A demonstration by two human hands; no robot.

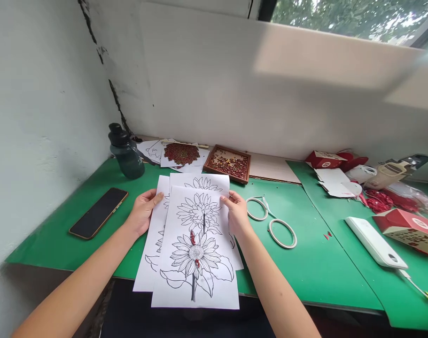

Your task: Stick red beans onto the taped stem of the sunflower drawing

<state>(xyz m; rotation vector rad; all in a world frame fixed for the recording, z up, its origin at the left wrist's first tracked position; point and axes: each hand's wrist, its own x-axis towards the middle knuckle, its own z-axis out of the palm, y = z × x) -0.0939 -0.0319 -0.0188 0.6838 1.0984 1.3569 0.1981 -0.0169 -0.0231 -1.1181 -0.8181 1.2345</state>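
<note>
Several white sheets with printed line drawings of sunflowers [210,293] are held up between my two hands, over the table's front edge. On the front sheet, small red pieces lie on two spots of the lower flower. My left hand [143,213] pinches the left side of the sheets, thumb on top. At the right side, my right hand [237,211] grips their edge, its thumb pressed on the paper. The sheets overlap unevenly, so the rear ones are mostly hidden.
On the green table [315,272] lie a phone [99,212], a dark bottle [125,152], a tray of red beans [228,163], a bean-covered sheet [182,155], coiled white cable [283,233], a white power bank [376,241] and red boxes [409,227]. Walls stand behind and left.
</note>
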